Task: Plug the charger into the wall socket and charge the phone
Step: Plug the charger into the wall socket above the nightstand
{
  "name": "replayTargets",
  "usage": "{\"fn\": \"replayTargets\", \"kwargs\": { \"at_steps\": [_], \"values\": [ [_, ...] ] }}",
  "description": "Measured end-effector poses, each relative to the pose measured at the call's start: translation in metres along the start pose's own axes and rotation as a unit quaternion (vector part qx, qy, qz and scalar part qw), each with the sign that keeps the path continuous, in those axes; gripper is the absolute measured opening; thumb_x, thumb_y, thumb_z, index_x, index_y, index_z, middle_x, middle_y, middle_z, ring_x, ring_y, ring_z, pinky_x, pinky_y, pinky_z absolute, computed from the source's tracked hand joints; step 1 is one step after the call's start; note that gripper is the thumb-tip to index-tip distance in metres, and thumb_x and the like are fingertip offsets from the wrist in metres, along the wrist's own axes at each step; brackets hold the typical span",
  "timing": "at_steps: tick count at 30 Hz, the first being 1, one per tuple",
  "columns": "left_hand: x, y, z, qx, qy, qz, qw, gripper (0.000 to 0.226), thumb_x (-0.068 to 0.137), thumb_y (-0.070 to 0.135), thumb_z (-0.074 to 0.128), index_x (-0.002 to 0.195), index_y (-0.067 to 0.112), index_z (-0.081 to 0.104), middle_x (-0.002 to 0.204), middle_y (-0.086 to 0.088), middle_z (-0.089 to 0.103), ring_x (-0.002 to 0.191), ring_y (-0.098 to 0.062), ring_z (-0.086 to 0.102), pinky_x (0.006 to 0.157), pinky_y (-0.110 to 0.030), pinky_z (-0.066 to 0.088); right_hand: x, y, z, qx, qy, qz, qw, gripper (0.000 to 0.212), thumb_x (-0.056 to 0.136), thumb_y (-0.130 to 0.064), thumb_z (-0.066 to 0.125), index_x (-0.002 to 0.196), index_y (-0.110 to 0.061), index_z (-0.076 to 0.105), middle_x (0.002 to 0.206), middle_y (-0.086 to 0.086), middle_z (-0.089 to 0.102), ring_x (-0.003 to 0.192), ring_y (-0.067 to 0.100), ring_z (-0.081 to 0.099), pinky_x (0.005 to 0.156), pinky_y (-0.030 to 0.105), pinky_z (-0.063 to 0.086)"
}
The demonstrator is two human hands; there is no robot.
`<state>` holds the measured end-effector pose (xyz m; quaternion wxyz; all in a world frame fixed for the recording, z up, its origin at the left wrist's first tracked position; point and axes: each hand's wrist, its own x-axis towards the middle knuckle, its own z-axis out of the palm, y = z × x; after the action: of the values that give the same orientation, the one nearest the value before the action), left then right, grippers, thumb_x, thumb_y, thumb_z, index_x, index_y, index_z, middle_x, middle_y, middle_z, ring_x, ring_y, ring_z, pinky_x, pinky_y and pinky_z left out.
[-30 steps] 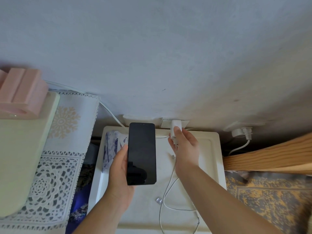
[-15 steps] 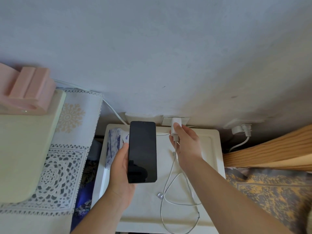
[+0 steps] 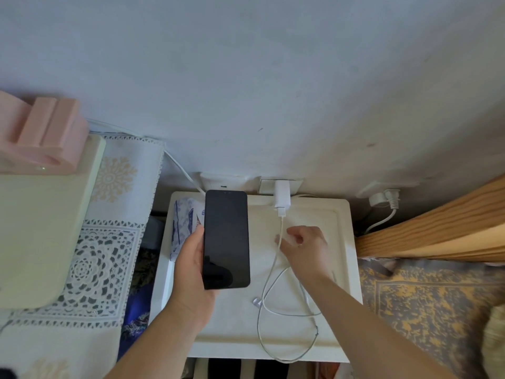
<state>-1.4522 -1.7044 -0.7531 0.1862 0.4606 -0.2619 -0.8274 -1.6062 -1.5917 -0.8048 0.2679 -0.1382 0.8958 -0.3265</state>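
Note:
A white charger sits plugged into the wall socket at the back of a small white table. Its white cable hangs down and loops over the tabletop, with the free connector lying near the middle. My left hand holds a black phone upright, screen dark, above the table's left half. My right hand is below the charger, apart from it, fingers loosely curled beside the cable; it holds nothing that I can see.
A patterned packet lies behind the phone on the table. A lace-covered surface with a pale green board and pink object stands to the left. A second plug and a wooden bed frame are to the right.
My right hand has let go of the charger and drawn back toward me. The charger stays in the socket. The phone in my left hand has barely moved.

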Motion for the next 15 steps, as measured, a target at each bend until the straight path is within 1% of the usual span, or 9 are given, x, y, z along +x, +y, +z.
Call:
{"fn": "replayTargets", "kwargs": {
  "at_steps": [2, 4, 6, 8, 11, 13, 14, 15],
  "values": [
    [0.0, 0.0, -0.002, 0.0, 0.003, -0.002, 1.0, 0.032, 0.088, 0.047, 0.051, 0.089, 0.032, 0.079, 0.092, 0.004, 0.078, 0.082, -0.015, 0.074, 0.069, -0.032, 0.056, -0.004, -0.001, 0.006, -0.045, 0.016, -0.025, 0.999, 0.025, 0.08, -0.03, 0.07, 0.101, -0.016, 0.067, 0.111, -0.004, 0.05, 0.093, 0.017, 0.055, 0.073, 0.027, 0.047],
    [0.0, 0.0, -0.003, -0.003, 0.008, -0.006, 1.0, 0.033, 0.088, 0.047, 0.05, 0.092, 0.031, 0.079, 0.096, 0.002, 0.078, 0.086, -0.016, 0.074, 0.069, -0.032, 0.056, -0.007, 0.001, 0.009, -0.072, 0.024, -0.029, 0.997, 0.016, 0.081, -0.024, 0.069, 0.094, -0.015, 0.068, 0.113, -0.003, 0.049, 0.092, 0.02, 0.055, 0.068, 0.026, 0.044],
    [-0.002, 0.0, -0.004, -0.004, 0.009, -0.007, 1.0, 0.033, 0.089, 0.047, 0.05, 0.094, 0.032, 0.078, 0.098, 0.002, 0.078, 0.087, -0.016, 0.074, 0.068, -0.032, 0.056, -0.01, 0.001, 0.007, -0.064, 0.039, -0.023, 0.997, 0.011, 0.081, -0.02, 0.068, 0.089, -0.013, 0.068, 0.112, 0.0, 0.051, 0.082, 0.017, 0.056, 0.064, 0.025, 0.042],
    [-0.005, 0.0, -0.003, -0.005, 0.014, -0.006, 1.0, 0.031, 0.089, 0.046, 0.05, 0.093, 0.033, 0.078, 0.099, 0.003, 0.078, 0.087, -0.015, 0.074, 0.067, -0.032, 0.057, -0.012, -0.001, 0.0, -0.03, 0.062, -0.006, 0.998, 0.008, 0.081, -0.021, 0.069, 0.086, -0.015, 0.066, 0.106, 0.0, 0.055, 0.069, 0.009, 0.053, 0.056, 0.024, 0.04],
    [-0.01, 0.002, 0.0, -0.006, 0.02, -0.004, 1.0, 0.03, 0.089, 0.044, 0.051, 0.094, 0.033, 0.078, 0.1, 0.004, 0.078, 0.088, -0.015, 0.074, 0.065, -0.031, 0.058, -0.017, -0.008, -0.019, 0.065, 0.083, 0.045, 0.993, 0.006, 0.08, -0.023, 0.07, 0.082, -0.02, 0.066, 0.088, -0.006, 0.067, 0.066, 0.005, 0.058, 0.05, 0.022, 0.039],
    [-0.015, 0.005, 0.005, -0.003, 0.013, -0.004, 1.0, 0.029, 0.089, 0.045, 0.051, 0.094, 0.034, 0.078, 0.099, 0.005, 0.078, 0.087, -0.014, 0.074, 0.061, -0.029, 0.058, -0.023, -0.014, -0.036, 0.11, 0.099, 0.054, 0.988, 0.006, 0.078, -0.023, 0.072, 0.08, -0.024, 0.066, 0.077, -0.014, 0.067, 0.066, 0.003, 0.059, 0.052, 0.018, 0.038],
    [-0.018, 0.007, 0.009, -0.001, 0.007, -0.003, 1.0, 0.029, 0.088, 0.045, 0.052, 0.094, 0.033, 0.078, 0.099, 0.005, 0.078, 0.086, -0.014, 0.074, 0.061, -0.029, 0.058, -0.026, -0.017, -0.046, 0.124, 0.107, 0.054, 0.985, 0.008, 0.077, -0.023, 0.074, 0.078, -0.026, 0.066, 0.075, -0.015, 0.066, 0.068, 0.004, 0.06, 0.054, 0.018, 0.041],
    [-0.022, 0.009, 0.012, 0.002, 0.0, -0.003, 1.0, 0.029, 0.088, 0.045, 0.052, 0.093, 0.032, 0.078, 0.098, 0.004, 0.078, 0.085, -0.014, 0.074, 0.061, -0.028, 0.058, -0.029, -0.02, -0.055, 0.14, 0.113, 0.054, 0.982, 0.011, 0.077, -0.024, 0.075, 0.077, -0.028, 0.065, 0.075, -0.015, 0.066, 0.071, 0.007, 0.062, 0.058, 0.02, 0.045]
  ]
}}
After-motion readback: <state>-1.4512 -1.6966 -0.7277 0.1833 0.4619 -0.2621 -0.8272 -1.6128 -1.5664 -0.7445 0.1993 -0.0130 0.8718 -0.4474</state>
